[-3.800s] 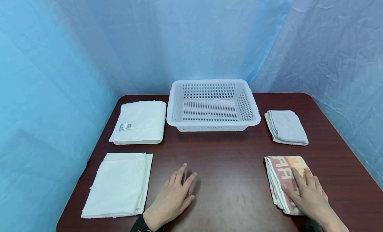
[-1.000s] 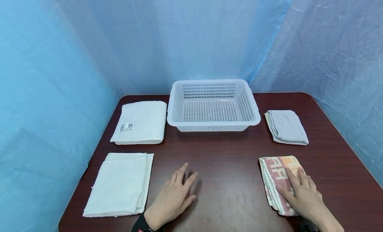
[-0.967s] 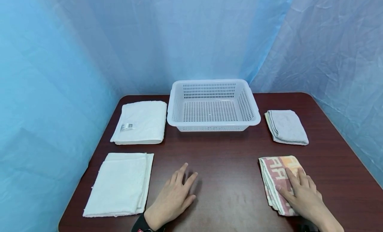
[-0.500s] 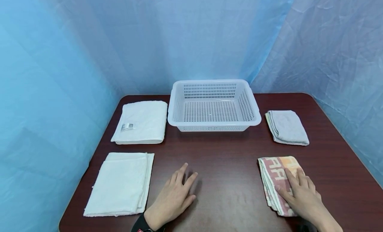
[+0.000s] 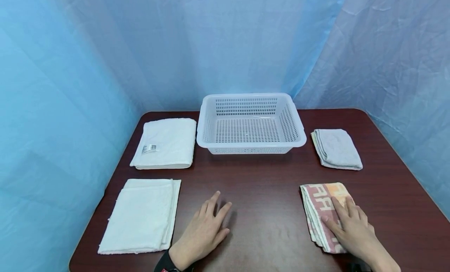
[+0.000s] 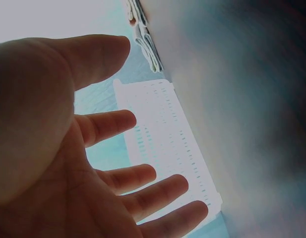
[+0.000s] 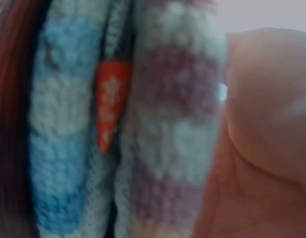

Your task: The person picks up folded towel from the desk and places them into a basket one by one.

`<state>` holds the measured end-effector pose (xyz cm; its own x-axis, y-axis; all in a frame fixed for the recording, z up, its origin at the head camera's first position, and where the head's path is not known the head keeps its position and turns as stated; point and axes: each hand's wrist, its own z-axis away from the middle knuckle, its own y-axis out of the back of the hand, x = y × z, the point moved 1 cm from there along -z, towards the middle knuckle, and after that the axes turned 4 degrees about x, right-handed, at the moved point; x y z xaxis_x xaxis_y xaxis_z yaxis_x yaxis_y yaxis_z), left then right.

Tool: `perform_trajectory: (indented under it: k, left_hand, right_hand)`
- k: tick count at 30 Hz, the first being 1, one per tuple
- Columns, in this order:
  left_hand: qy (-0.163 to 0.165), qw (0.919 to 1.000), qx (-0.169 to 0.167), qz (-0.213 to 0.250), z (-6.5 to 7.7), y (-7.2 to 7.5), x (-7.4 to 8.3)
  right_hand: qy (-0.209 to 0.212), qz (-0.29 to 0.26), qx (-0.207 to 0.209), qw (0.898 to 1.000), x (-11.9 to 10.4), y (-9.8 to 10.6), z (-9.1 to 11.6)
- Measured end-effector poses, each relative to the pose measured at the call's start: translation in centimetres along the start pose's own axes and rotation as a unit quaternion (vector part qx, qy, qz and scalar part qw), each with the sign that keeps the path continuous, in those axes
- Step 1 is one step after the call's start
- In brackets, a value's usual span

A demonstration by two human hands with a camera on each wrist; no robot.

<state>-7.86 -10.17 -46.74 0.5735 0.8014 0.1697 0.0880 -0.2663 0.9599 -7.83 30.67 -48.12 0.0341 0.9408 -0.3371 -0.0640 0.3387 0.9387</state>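
My right hand (image 5: 351,229) lies flat with spread fingers on a folded pink, cream and orange patterned towel (image 5: 318,203) at the front right of the table. Close up in the right wrist view, the towel's folded edge (image 7: 177,114) fills the middle, with an orange tag (image 7: 113,104) between its layers and the palm beside it. My left hand (image 5: 202,231) is at the front middle, fingers apart, holding nothing. The left wrist view shows its bare palm (image 6: 58,163). Nearest to it is a folded white towel (image 5: 140,217) on the left.
A white perforated basket (image 5: 251,145) stands at the back middle with nothing inside. Left of it lies a folded white towel with a label (image 5: 168,141); right of it, a small folded pale grey towel (image 5: 337,147). Blue cloth (image 5: 225,41) hangs behind the dark wooden table (image 5: 260,201).
The right hand and the patterned towel under it have slid a little to the left across the table. The left hand keeps its place and the other towels and basket stay put.
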Motion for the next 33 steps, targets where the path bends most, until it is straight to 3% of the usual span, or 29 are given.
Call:
perform_trajectory:
  k: [8, 33]
  left_hand:
    - [-0.002, 1.0000, 0.000, 0.001, -0.05, -0.01, 0.13]
    - [-0.012, 0.9997, 0.018, -0.014, 0.03, 0.01, 0.18]
  right_hand:
    - [0.020, -0.010, 0.000, 1.000, 0.14, -0.01, 0.28]
    - [0.013, 0.005, -0.010, 1.000, -0.20, 0.02, -0.11]
